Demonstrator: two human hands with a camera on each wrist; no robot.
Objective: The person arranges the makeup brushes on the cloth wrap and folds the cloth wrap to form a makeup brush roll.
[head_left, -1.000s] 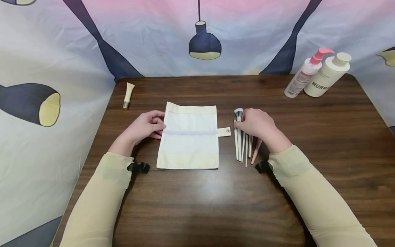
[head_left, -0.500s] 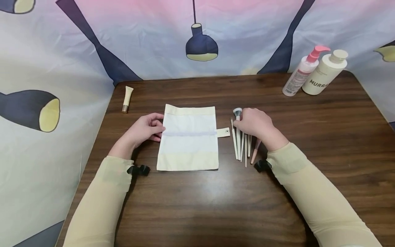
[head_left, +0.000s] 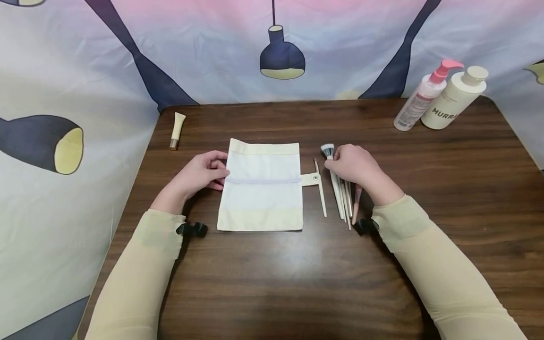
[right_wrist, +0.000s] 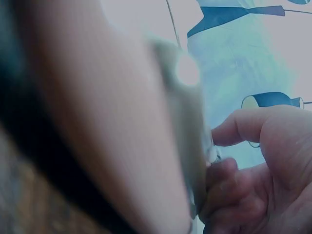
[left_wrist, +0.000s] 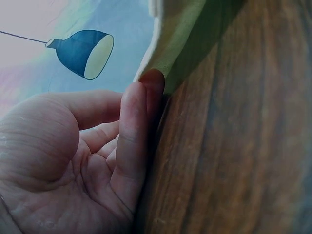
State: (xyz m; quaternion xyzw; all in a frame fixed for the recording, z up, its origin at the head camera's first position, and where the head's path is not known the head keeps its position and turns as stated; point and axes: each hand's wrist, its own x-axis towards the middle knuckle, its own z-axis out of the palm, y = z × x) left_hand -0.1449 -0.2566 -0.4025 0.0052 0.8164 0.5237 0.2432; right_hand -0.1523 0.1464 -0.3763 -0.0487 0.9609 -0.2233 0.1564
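In the head view a cream and white cloth brush pouch (head_left: 263,198) lies spread out, its snap strap (head_left: 310,179) pointing right. My left hand (head_left: 199,175) pinches the pouch's left edge; the left wrist view shows thumb and fingertip (left_wrist: 132,105) meeting at the raised cloth (left_wrist: 178,34). Right of the strap, my right hand (head_left: 354,163) grips a bundle of makeup brushes (head_left: 338,193) from above, covering their upper parts. A white-bristled head (head_left: 327,150) sticks out beyond the fingers. One thin brush (head_left: 322,198) lies apart, against the strap's end. Blurred handles (right_wrist: 112,122) fill the right wrist view.
A cream squeeze tube (head_left: 177,131) lies at the back left of the brown wooden table (head_left: 263,293). At the back right stand a pink pump bottle (head_left: 420,101) and a white bottle (head_left: 454,99). A patterned cloth (head_left: 229,56) hangs behind.
The thin brush has separated from the bundle and now lies by the strap. My right hand and the other brushes have shifted slightly right. The left hand stays at the pouch edge.
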